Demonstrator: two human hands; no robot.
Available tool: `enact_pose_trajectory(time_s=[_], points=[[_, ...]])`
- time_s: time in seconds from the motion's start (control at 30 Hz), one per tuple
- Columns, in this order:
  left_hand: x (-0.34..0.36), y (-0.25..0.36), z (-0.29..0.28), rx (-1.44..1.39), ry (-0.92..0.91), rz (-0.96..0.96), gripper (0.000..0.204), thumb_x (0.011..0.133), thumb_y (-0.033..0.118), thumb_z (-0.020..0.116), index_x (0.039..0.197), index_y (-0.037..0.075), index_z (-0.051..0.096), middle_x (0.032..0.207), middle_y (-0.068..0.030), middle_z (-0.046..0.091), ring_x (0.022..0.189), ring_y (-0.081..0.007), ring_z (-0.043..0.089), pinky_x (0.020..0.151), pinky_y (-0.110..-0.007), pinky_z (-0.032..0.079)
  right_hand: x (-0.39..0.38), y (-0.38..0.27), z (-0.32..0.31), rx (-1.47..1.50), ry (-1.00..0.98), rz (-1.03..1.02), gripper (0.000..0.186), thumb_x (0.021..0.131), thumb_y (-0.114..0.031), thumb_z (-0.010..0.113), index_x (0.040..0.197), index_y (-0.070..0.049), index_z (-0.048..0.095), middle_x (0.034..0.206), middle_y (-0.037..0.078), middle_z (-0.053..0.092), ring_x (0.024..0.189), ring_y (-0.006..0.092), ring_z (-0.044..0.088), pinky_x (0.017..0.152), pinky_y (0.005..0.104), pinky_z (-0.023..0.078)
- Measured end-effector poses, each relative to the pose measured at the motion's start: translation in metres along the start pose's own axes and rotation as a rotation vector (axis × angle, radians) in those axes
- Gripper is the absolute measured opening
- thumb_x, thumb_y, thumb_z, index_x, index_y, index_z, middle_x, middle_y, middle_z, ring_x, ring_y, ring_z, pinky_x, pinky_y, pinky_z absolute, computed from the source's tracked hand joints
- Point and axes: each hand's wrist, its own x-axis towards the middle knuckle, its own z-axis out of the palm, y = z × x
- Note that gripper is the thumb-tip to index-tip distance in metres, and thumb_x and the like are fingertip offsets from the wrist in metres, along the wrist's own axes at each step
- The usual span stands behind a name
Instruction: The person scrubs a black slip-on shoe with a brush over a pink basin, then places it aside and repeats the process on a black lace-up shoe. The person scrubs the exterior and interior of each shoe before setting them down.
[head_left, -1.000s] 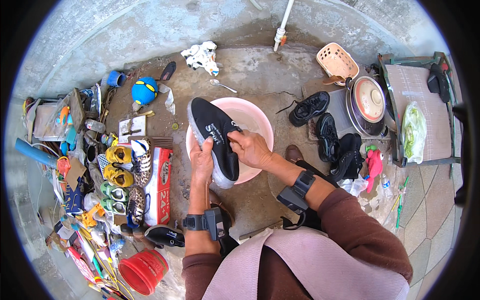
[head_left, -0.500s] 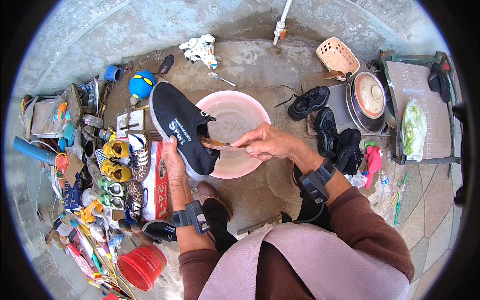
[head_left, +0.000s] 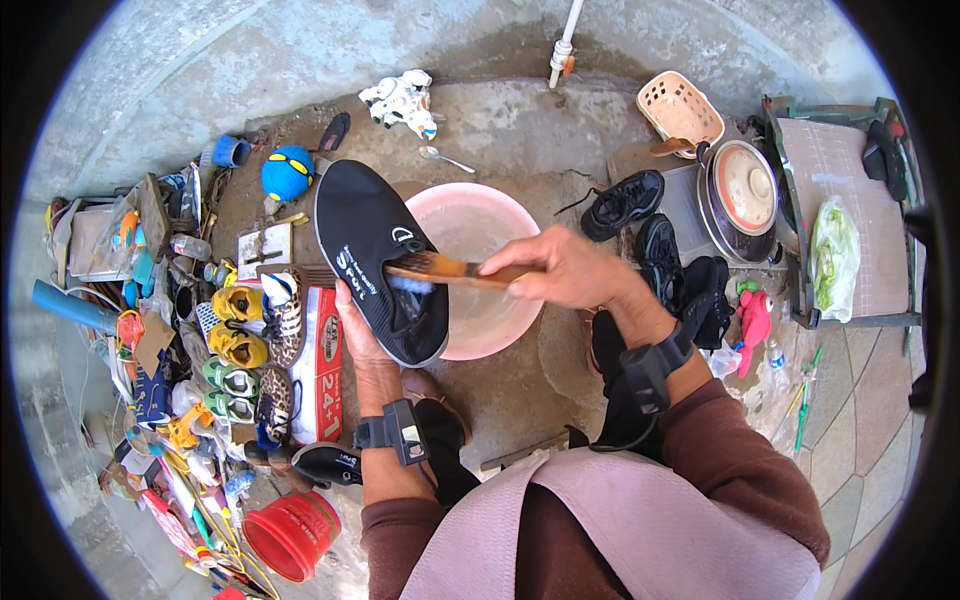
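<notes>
My left hand (head_left: 362,335) grips a black slip-on shoe (head_left: 365,225) by its near left side, the thumb showing along the sole and the other fingers hidden beneath. The shoe is tilted with its toe pointing away from me. Wrapped around the handle of a wooden brush (head_left: 435,268), my right hand (head_left: 560,268) holds the brush head at the shoe's opening. Pale bristles show just inside the opening. Under and behind the shoe stands a pink basin (head_left: 530,225) with cloudy water in it.
Children's shoes (head_left: 238,340) and clutter crowd the left, near a red bucket (head_left: 292,535). Several black shoes (head_left: 625,205) lie to the right, beside a lidded pot (head_left: 740,190). A beige basket (head_left: 680,108) and a spoon (head_left: 446,159) lie farther back.
The brush has lifted partly out of the shoe, so its bristles now show. My right hand has moved up and to the right, and the shoe has turned slightly.
</notes>
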Motion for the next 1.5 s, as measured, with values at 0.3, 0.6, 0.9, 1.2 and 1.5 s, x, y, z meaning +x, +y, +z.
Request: enact_pose_trajectory(time_s=[0.3,0.6,0.9,1.2,1.5], points=[[0.016,-0.002,-0.033,0.234,0.318,0.031,0.043,0.084,0.029,0.052,0.115,-0.001,0.048,0.109,-0.0116,0.057,0.097,-0.0227,0.057,0.088,-0.035,0.045,-0.013,0.101,-0.062,0.851,-0.047,0.224,0.032,0.079,-0.006,0.055,0.110,0.000,0.058,0.066,0.006,0.054,0.043,0.0041,0.037,0.036,0.0187,0.025],[0.015,-0.003,-0.037,0.444,0.263,0.130,0.051,0.073,0.000,0.053,0.122,0.006,0.043,0.104,-0.0051,0.056,0.093,-0.0178,0.055,0.085,-0.032,0.046,0.024,0.250,0.044,-0.303,0.279,0.588,0.032,0.080,-0.012,0.051,0.111,-0.004,0.056,0.060,0.005,0.053,0.043,0.0093,0.045,0.035,0.0237,0.031],[0.019,-0.018,-0.039,0.540,0.301,0.137,0.054,0.070,-0.005,0.052,0.122,0.003,0.041,0.095,-0.0053,0.057,0.078,-0.0145,0.057,0.072,-0.027,0.047,0.026,0.142,0.045,0.662,0.286,0.691,0.038,0.082,-0.008,0.045,0.120,-0.003,0.051,0.061,0.002,0.047,0.041,0.0062,0.035,0.035,0.0206,0.025],[-0.004,-0.044,-0.008,0.609,0.076,0.070,0.053,0.071,-0.002,0.052,0.123,0.004,0.043,0.095,-0.0053,0.058,0.079,-0.0141,0.057,0.074,-0.026,0.047,0.006,0.039,0.101,0.459,0.389,0.278,0.039,0.085,-0.012,0.046,0.123,-0.003,0.049,0.060,-0.001,0.050,0.043,0.0051,0.041,0.036,0.0206,0.032],[-0.034,-0.042,0.023,1.092,-0.088,0.156,0.073,0.065,0.001,0.058,0.133,0.002,0.032,0.099,-0.0106,0.057,0.089,-0.0186,0.056,0.079,-0.027,0.044,0.035,0.057,0.051,0.626,0.617,0.510,0.033,0.085,-0.022,0.051,0.115,-0.010,0.054,0.062,0.001,0.046,0.042,0.0058,0.037,0.035,0.0195,0.026]])
